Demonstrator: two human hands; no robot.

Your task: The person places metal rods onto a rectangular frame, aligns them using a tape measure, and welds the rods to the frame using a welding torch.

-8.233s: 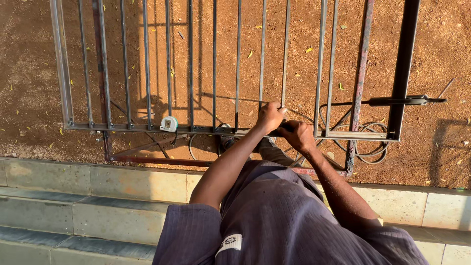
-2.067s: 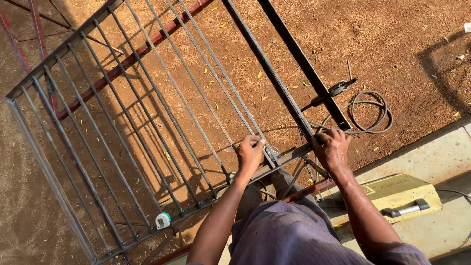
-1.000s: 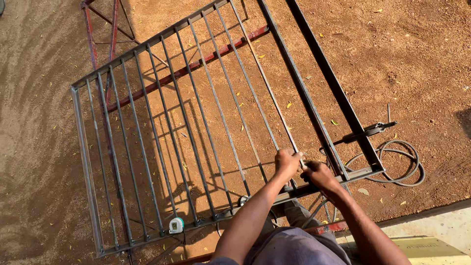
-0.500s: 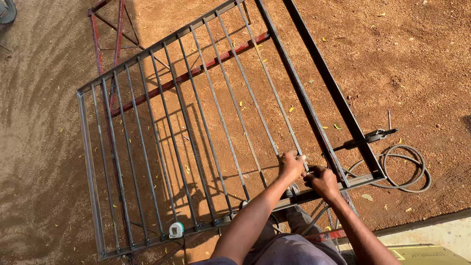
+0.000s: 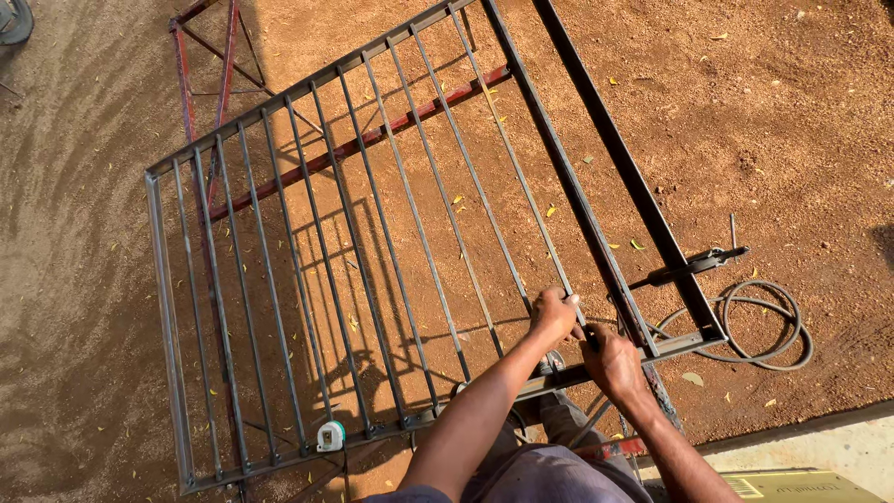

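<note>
A grey steel grille [image 5: 279, 279] with several thin upright bars lies raised over reddish soil. My left hand [image 5: 553, 315] is closed round the lower end of one thin bar [image 5: 521, 210] beside the thick frame tube. My right hand [image 5: 611, 361] grips the near bottom rail [image 5: 447, 410] of the grille, just right of the left hand. A small tape measure [image 5: 330, 435] rests on that bottom rail further left.
A red metal stand [image 5: 223, 93] shows under the grille's far side. A welding clamp [image 5: 694, 265] and a coiled cable [image 5: 764, 326] lie on the ground to the right. A concrete step [image 5: 819, 447] and a yellowish box [image 5: 801, 486] are at bottom right.
The view has swung left and farther out over the grille, so more bars and the red stand show. Both hands stay on the same corner of the grille.
</note>
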